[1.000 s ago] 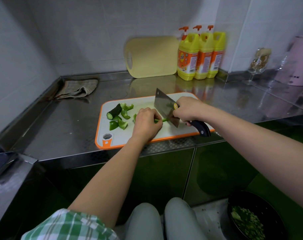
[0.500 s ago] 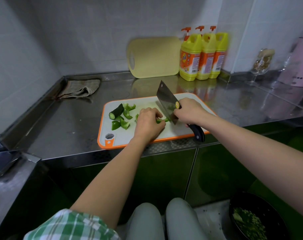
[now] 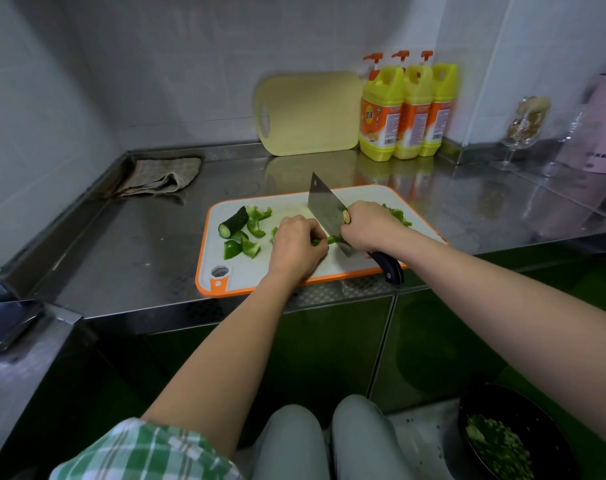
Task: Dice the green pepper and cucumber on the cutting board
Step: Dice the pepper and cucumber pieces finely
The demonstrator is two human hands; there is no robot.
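Cutting board [image 3: 374, 197], white with an orange rim, flat on the steel counter [image 3: 139, 244] near its front edge. Right hand [image 3: 367, 226] wrapped round the cleaver [image 3: 324, 206] where handle meets blade, fingers curled tight. Dark handle end sticks out below the hand, past the board's front rim. Blade upright, square tip pointing away, edge low against a green pepper strip [image 3: 324, 241]; exact contact hidden by the hand.

Left hand [image 3: 296, 245] knuckles-up on the board just left of the blade, fingers curled down and pinning that strip. Fingertips not visible.

Left part of the board: cucumber stub [image 3: 232, 221], dark skin, pale cut face toward the left rim, lying against a loose cluster of pepper chunks [image 3: 249, 233]. Cut pepper bits [image 3: 397, 216] partly hidden behind the right hand.

Back of the counter: crumpled cloth [image 3: 163, 176] in the left corner, yellow board [image 3: 308, 112] leaning on the wall, three yellow detergent bottles [image 3: 409, 109] beside it, stemmed glass [image 3: 525, 126] further right. Black bowl [image 3: 474, 403] of chopped greens low at right.
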